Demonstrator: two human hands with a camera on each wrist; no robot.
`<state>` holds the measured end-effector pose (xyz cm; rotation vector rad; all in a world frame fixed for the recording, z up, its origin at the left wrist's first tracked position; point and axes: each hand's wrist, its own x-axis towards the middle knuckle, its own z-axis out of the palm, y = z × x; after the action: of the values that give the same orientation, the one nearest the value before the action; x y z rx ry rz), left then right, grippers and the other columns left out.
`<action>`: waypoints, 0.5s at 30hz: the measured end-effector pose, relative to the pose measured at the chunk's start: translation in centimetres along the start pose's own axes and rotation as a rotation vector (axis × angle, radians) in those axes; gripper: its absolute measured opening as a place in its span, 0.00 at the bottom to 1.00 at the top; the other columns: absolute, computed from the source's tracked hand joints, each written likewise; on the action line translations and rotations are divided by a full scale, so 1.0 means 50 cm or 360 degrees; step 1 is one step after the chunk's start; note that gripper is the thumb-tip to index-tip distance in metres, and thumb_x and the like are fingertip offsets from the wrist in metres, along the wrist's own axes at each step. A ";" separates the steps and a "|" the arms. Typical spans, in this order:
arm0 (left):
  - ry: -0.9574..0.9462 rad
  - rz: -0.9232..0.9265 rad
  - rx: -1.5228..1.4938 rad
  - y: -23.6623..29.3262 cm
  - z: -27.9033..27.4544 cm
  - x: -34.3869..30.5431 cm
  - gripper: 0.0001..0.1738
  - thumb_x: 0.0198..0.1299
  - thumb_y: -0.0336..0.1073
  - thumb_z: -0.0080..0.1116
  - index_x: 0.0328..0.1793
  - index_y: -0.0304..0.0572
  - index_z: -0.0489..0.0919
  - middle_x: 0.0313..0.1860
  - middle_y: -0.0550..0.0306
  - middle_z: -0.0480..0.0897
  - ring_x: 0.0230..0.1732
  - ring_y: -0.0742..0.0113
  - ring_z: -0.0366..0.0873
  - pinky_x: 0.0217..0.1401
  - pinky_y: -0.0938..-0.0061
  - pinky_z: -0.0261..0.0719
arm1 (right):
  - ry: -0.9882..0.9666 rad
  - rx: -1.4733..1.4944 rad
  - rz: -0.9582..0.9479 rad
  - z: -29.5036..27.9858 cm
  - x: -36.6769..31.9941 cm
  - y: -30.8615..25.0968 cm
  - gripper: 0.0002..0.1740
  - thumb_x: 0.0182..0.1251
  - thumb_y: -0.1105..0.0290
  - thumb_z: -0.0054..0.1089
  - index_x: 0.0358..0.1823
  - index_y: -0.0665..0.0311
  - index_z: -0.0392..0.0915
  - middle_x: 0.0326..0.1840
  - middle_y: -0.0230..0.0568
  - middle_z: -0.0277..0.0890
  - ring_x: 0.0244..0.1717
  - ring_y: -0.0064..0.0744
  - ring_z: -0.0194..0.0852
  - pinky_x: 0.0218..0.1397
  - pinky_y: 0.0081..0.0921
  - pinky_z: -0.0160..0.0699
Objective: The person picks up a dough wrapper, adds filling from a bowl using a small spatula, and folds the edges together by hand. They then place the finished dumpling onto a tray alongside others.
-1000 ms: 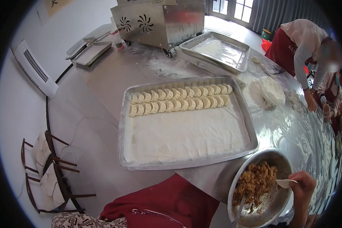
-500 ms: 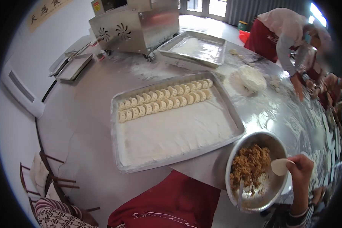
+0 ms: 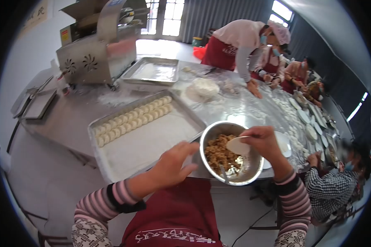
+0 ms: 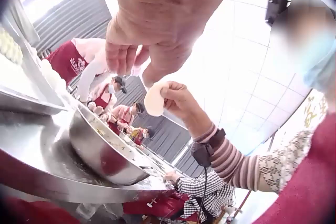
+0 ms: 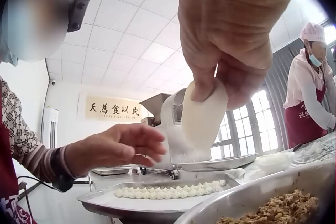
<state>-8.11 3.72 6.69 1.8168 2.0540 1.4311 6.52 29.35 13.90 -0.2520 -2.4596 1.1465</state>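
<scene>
I have one pale, oval dough wrapper (image 3: pixel 237 145) pinched between thumb and fingers of my right hand (image 3: pixel 259 142), raised above the steel bowl (image 3: pixel 257 164). It looks thin and flat, and no filling shows on it. My left hand (image 3: pixel 171 162) is empty, its fingers apart and the thumb well out, over the near edge of the big lined tray (image 3: pixel 148 136) and just left of the bowl.

I judge that I am at the handling of a single unfilled wrapper. The next move would call for a light grip, since dough this thin could stretch or crease, and for my left hand to clear the bowl's rim if it is to reach the wrapper or the spoon (image 3: pixel 224 175). The spoon leans in the near side of the bowl, below and left of my right hand, beside the brown filling (image 3: pixel 218 152); its handle could catch a sleeve.

Beyond my left hand, two rows of pleated dumplings (image 3: pixel 123 128) lie along the tray's far side. Farther off on the worktop (image 3: pixel 70 108) are a steel machine (image 3: pixel 86 61), a smaller tray (image 3: pixel 152 71) and a white mound (image 3: pixel 205 87). Ahead, a person in a red apron (image 3: pixel 218 52) bends over the worktop, well apart from my hands.
</scene>
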 end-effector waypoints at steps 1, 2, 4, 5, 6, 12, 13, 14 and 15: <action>0.0001 0.0044 -0.0015 -0.008 0.030 0.036 0.28 0.51 0.29 0.65 0.60 0.37 0.71 0.51 0.46 0.77 0.49 0.51 0.78 0.51 0.65 0.78 | -0.0001 0.0130 -0.0011 0.008 -0.001 -0.002 0.06 0.52 0.78 0.68 0.32 0.72 0.84 0.26 0.34 0.82 0.30 0.16 0.77 0.34 0.16 0.76; 0.0041 0.0011 -0.0187 -0.013 0.059 0.069 0.29 0.51 0.28 0.66 0.61 0.36 0.71 0.52 0.48 0.78 0.50 0.56 0.78 0.52 0.68 0.78 | -0.0014 0.0217 -0.0009 0.017 -0.001 -0.005 0.06 0.52 0.78 0.68 0.32 0.71 0.84 0.26 0.34 0.82 0.30 0.16 0.77 0.35 0.16 0.76; 0.0069 -0.0018 -0.0368 -0.015 0.113 0.114 0.30 0.50 0.28 0.67 0.62 0.35 0.71 0.52 0.50 0.78 0.51 0.61 0.79 0.52 0.71 0.77 | -0.0019 0.0301 0.0001 0.038 -0.001 -0.002 0.05 0.53 0.78 0.68 0.32 0.71 0.84 0.26 0.34 0.82 0.30 0.15 0.77 0.35 0.16 0.76; -0.0008 -0.0234 -0.0647 -0.014 0.137 0.133 0.27 0.51 0.28 0.67 0.59 0.35 0.73 0.50 0.53 0.80 0.49 0.66 0.79 0.50 0.73 0.77 | -0.0064 0.0230 0.0010 0.047 0.000 0.004 0.06 0.54 0.77 0.68 0.33 0.70 0.84 0.27 0.35 0.83 0.31 0.15 0.77 0.35 0.16 0.76; -0.0090 -0.0457 -0.0925 -0.015 0.153 0.145 0.23 0.52 0.28 0.66 0.56 0.35 0.76 0.47 0.56 0.82 0.47 0.71 0.79 0.49 0.75 0.77 | -0.0112 0.0161 0.0024 0.051 -0.001 0.008 0.06 0.54 0.77 0.68 0.35 0.70 0.84 0.28 0.35 0.83 0.31 0.15 0.77 0.35 0.17 0.76; -0.0027 -0.0562 -0.1116 -0.073 0.190 0.159 0.08 0.58 0.28 0.62 0.43 0.34 0.84 0.34 0.59 0.85 0.36 0.78 0.79 0.41 0.79 0.78 | 0.0166 -0.0191 -0.0134 0.019 -0.007 0.057 0.09 0.56 0.76 0.64 0.39 0.69 0.82 0.33 0.44 0.83 0.32 0.33 0.81 0.38 0.26 0.77; -0.0014 -0.0587 -0.1289 -0.095 0.192 0.154 0.09 0.58 0.29 0.62 0.44 0.35 0.84 0.34 0.58 0.85 0.36 0.77 0.79 0.41 0.79 0.77 | 0.0249 -0.0446 -0.0167 0.007 -0.020 0.071 0.09 0.56 0.77 0.64 0.39 0.69 0.82 0.33 0.46 0.82 0.33 0.40 0.82 0.39 0.28 0.78; 0.0048 -0.0531 -0.1341 -0.106 0.186 0.149 0.08 0.60 0.30 0.62 0.43 0.36 0.84 0.34 0.60 0.85 0.35 0.78 0.78 0.38 0.80 0.77 | 0.0129 -0.0619 -0.0110 0.000 -0.040 0.072 0.12 0.53 0.79 0.63 0.41 0.66 0.82 0.37 0.47 0.80 0.38 0.48 0.80 0.42 0.31 0.79; 0.0101 -0.0605 -0.1457 -0.116 0.178 0.141 0.07 0.60 0.30 0.62 0.41 0.35 0.84 0.34 0.60 0.84 0.35 0.78 0.78 0.38 0.79 0.77 | 0.0121 -0.0616 -0.0071 0.007 -0.061 0.082 0.12 0.53 0.79 0.63 0.41 0.66 0.82 0.37 0.47 0.80 0.38 0.48 0.80 0.42 0.31 0.79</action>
<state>-9.57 15.28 1.50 0.9625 1.2688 1.8495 9.08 30.76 9.67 -0.3427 -2.5867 0.6221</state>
